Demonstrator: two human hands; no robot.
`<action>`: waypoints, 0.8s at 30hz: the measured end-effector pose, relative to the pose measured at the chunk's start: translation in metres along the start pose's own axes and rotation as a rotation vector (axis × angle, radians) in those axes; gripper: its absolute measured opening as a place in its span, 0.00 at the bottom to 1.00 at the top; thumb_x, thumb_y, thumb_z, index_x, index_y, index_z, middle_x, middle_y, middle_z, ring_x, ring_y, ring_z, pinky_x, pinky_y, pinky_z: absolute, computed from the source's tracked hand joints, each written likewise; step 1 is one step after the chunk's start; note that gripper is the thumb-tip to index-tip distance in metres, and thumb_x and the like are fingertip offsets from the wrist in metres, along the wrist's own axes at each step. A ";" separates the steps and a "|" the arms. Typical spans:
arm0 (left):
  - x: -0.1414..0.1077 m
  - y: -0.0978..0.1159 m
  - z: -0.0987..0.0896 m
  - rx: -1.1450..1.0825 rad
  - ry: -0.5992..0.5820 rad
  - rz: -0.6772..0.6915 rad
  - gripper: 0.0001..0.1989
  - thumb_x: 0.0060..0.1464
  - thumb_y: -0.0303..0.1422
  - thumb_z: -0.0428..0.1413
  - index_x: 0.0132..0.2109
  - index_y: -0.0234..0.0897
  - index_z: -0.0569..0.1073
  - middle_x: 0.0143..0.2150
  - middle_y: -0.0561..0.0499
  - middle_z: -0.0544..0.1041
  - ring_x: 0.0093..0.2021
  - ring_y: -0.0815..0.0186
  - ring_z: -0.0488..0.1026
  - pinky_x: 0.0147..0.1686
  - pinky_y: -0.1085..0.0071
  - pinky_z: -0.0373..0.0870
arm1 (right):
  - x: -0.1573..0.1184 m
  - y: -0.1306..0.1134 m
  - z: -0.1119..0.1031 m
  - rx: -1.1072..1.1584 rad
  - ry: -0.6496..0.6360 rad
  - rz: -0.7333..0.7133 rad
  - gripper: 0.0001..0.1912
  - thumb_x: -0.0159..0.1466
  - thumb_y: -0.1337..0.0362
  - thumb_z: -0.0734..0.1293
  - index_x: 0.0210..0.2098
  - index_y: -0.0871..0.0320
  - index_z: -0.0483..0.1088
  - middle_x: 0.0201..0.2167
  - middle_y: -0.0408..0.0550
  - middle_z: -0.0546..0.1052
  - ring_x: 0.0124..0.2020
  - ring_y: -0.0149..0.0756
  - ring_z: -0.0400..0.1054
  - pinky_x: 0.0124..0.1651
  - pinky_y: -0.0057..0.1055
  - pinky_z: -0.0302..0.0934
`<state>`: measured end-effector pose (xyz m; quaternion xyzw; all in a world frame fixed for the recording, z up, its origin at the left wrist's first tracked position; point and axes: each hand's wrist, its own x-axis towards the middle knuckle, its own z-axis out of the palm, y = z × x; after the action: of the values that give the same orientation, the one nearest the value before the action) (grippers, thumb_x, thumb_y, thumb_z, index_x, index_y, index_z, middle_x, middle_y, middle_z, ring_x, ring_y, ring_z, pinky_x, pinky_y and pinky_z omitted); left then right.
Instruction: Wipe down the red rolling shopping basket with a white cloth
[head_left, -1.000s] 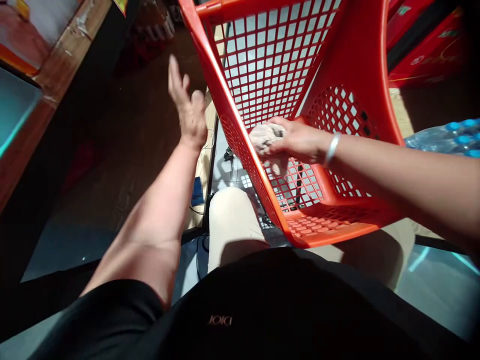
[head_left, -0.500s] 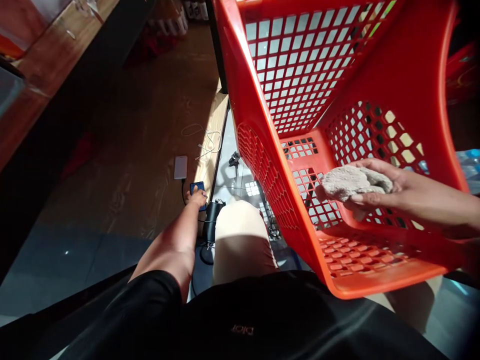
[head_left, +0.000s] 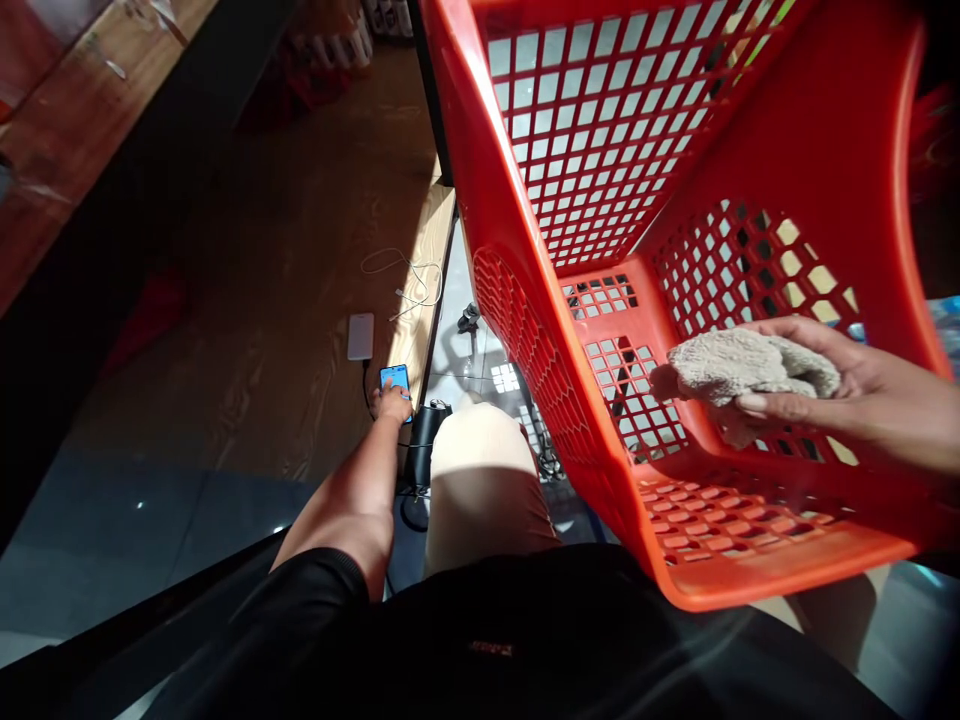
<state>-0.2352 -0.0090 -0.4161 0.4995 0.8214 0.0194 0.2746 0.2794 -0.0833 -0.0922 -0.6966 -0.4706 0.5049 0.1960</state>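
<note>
My right hand [head_left: 832, 395] is closed around a bunched beige-grey cloth [head_left: 739, 368]. It holds the cloth in the opening of a red plastic shopping basket [head_left: 847, 130], which is tipped so that its open side faces me. On a low wooden board to the left lies a phone [head_left: 395, 378] with its screen lit blue. My left hand [head_left: 391, 402] reaches down to it, with a finger on the screen and other fingers beside its edge. The fingers are partly hidden by the back of the hand.
A white power bank [head_left: 361, 336] with a black cable lies left of the phone. A thin white cable [head_left: 420, 283] loops across the board. Beside my knee is a black cylinder [head_left: 421, 445]. A black post [head_left: 437, 95] rises along the basket's left side.
The phone's screen has gone from dark to lit, and my left fingers have shifted on it. My right hand has moved slightly right with the cloth.
</note>
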 end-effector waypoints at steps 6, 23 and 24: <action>-0.023 0.031 -0.013 -0.068 0.054 -0.076 0.17 0.51 0.26 0.59 0.50 0.37 0.75 0.73 0.37 0.60 0.72 0.39 0.56 0.67 0.41 0.58 | -0.016 -0.021 0.006 0.049 -0.002 -0.073 0.29 0.53 0.48 0.78 0.51 0.37 0.68 0.44 0.50 0.79 0.35 0.41 0.75 0.36 0.37 0.76; -0.057 0.308 -0.273 -0.754 0.699 1.154 0.39 0.66 0.60 0.38 0.73 0.42 0.56 0.73 0.43 0.62 0.74 0.58 0.56 0.74 0.60 0.51 | -0.061 -0.015 0.124 -0.275 -0.065 -0.810 0.41 0.47 0.77 0.66 0.59 0.47 0.62 0.64 0.55 0.61 0.59 0.48 0.68 0.58 0.41 0.68; -0.056 0.311 -0.275 -0.742 0.647 1.154 0.39 0.66 0.60 0.38 0.72 0.42 0.58 0.73 0.44 0.63 0.75 0.58 0.55 0.74 0.60 0.49 | -0.060 -0.013 0.115 -0.273 -0.085 -0.841 0.40 0.46 0.78 0.66 0.57 0.48 0.62 0.63 0.55 0.62 0.59 0.47 0.67 0.59 0.40 0.67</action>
<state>-0.0930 0.1667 -0.0627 0.6944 0.4091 0.5805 0.1162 0.1680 -0.1515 -0.0990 -0.4428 -0.7830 0.3427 0.2707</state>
